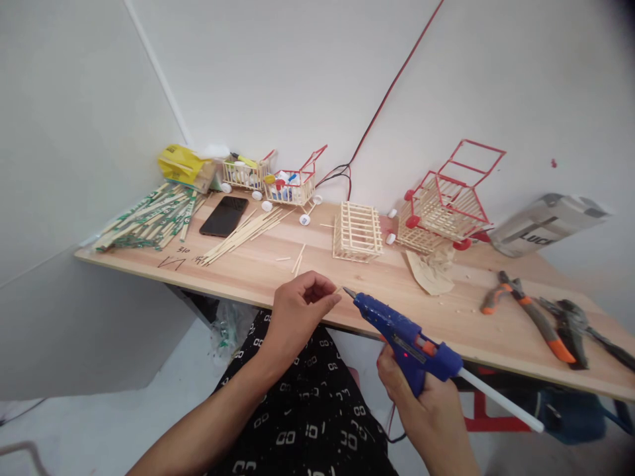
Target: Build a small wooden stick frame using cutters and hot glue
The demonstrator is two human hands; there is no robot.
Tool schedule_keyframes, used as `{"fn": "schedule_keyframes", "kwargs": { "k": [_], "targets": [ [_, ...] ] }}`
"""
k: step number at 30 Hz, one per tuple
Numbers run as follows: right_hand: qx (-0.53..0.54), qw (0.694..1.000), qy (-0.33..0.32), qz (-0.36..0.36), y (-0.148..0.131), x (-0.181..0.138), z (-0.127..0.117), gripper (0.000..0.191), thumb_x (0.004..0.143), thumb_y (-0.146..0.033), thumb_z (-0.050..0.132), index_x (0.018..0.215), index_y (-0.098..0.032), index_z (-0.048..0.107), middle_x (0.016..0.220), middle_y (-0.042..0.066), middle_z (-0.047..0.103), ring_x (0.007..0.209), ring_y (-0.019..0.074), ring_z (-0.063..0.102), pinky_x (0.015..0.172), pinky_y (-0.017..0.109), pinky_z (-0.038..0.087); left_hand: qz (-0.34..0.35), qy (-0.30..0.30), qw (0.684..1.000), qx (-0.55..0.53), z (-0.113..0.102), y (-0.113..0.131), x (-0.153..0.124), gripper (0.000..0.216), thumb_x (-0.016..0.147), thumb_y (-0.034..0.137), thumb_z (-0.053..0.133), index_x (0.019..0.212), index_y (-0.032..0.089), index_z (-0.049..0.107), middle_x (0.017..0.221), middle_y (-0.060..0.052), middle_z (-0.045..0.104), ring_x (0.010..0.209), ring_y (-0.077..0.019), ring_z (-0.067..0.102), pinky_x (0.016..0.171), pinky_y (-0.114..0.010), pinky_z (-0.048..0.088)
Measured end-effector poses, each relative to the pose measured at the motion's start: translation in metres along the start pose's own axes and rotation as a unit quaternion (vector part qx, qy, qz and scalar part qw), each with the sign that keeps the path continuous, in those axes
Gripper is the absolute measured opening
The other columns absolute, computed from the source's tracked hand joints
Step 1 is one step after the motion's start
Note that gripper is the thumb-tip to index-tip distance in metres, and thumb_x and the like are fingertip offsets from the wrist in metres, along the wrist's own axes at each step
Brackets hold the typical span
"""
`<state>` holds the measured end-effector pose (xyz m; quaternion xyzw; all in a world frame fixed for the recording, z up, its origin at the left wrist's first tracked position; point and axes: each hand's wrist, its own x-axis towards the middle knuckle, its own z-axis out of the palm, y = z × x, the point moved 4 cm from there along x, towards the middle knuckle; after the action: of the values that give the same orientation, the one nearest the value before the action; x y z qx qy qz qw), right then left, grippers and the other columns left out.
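My right hand (429, 406) is wrapped round the handle of a blue hot glue gun (404, 334), with a white glue stick (501, 400) poking out of its back end. The gun's nozzle points left at the fingertips of my left hand (305, 304). Thumb and forefinger of that hand pinch a short piece of wooden stick (338, 289), only its tip showing close to the nozzle. Beyond the hands stands a small slatted stick basket (358, 231). A few short cut sticks (298, 260) lie just behind my left hand.
Loose sticks (243, 233), a black phone (224, 216) and wrapped chopsticks (149, 218) lie to the left. Miniature carts (290, 188) line the wall, with a larger red-trimmed cart (446, 205) farther right. Orange-handled pliers (538, 324) rest near the right edge.
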<state>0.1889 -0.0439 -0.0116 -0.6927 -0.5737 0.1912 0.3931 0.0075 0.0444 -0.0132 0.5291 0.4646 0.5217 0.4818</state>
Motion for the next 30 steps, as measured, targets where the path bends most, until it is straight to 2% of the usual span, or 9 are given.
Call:
{"fn": "schedule_keyframes", "kwargs": {
  "k": [5, 11, 19, 21, 26, 30],
  "targets": [
    [0.003, 1.000, -0.003, 0.005, -0.0004, -0.0002, -0.0001, 0.043, 0.079, -0.056, 0.053, 0.069, -0.018, 0.068, 0.053, 0.004, 0.059, 0.061, 0.0222, 0.060, 0.064, 0.031, 0.051, -0.002, -0.001, 1.000, -0.001, 0.0001, -0.0002, 0.0000, 0.010, 0.074, 0.027, 0.069, 0.076, 0.018, 0.064, 0.076, -0.001, 0.065, 0.071, -0.0137, 0.060, 0.066, -0.024, 0.047],
    [-0.005, 1.000, 0.002, -0.010, -0.0022, 0.0013, -0.0017, 0.042, 0.080, -0.056, 0.053, 0.068, -0.018, 0.067, 0.049, 0.003, 0.056, 0.058, 0.0214, 0.059, 0.057, 0.029, 0.050, -0.001, 0.000, 1.000, 0.001, -0.0008, 0.0016, -0.0001, 0.010, 0.073, 0.026, 0.069, 0.075, 0.017, 0.064, 0.075, -0.001, 0.065, 0.071, -0.0142, 0.060, 0.067, -0.025, 0.047],
    [-0.039, 0.998, -0.035, -0.037, 0.0020, 0.0071, -0.0050, 0.044, 0.082, -0.054, 0.050, 0.065, -0.017, 0.067, 0.049, 0.003, 0.059, 0.043, 0.0161, 0.054, 0.043, 0.024, 0.047, -0.011, -0.008, 0.999, -0.029, -0.0007, 0.0032, -0.0006, 0.009, 0.073, 0.023, 0.070, 0.075, 0.017, 0.064, 0.074, 0.000, 0.064, 0.070, -0.0117, 0.058, 0.065, -0.022, 0.046],
    [-0.041, 0.997, -0.046, -0.044, 0.0040, 0.0072, -0.0051, 0.044, 0.081, -0.054, 0.051, 0.066, -0.017, 0.068, 0.051, 0.003, 0.061, 0.045, 0.0171, 0.057, 0.044, 0.024, 0.049, -0.021, -0.013, 0.999, -0.048, -0.0004, 0.0030, 0.0002, 0.010, 0.072, 0.023, 0.071, 0.074, 0.016, 0.063, 0.073, 0.000, 0.063, 0.067, -0.0107, 0.057, 0.062, -0.021, 0.045],
    [-0.041, 0.997, -0.038, -0.053, 0.0055, 0.0064, -0.0058, 0.040, 0.081, -0.052, 0.053, 0.075, -0.017, 0.071, 0.065, 0.007, 0.070, 0.063, 0.0217, 0.066, 0.059, 0.027, 0.055, -0.030, -0.026, 0.997, -0.069, 0.0008, -0.0002, 0.0016, 0.013, 0.071, 0.024, 0.072, 0.075, 0.015, 0.062, 0.072, 0.000, 0.063, 0.063, -0.0096, 0.056, 0.060, -0.021, 0.045],
    [-0.034, 0.997, -0.049, -0.038, 0.0060, 0.0072, -0.0040, 0.042, 0.081, -0.053, 0.052, 0.069, -0.017, 0.070, 0.053, 0.004, 0.063, 0.050, 0.0188, 0.060, 0.052, 0.026, 0.052, -0.014, -0.030, 0.999, -0.026, 0.0025, -0.0026, 0.0007, 0.012, 0.073, 0.025, 0.071, 0.076, 0.016, 0.064, 0.074, -0.001, 0.064, 0.070, -0.0124, 0.059, 0.065, -0.023, 0.047]
  ]
}}
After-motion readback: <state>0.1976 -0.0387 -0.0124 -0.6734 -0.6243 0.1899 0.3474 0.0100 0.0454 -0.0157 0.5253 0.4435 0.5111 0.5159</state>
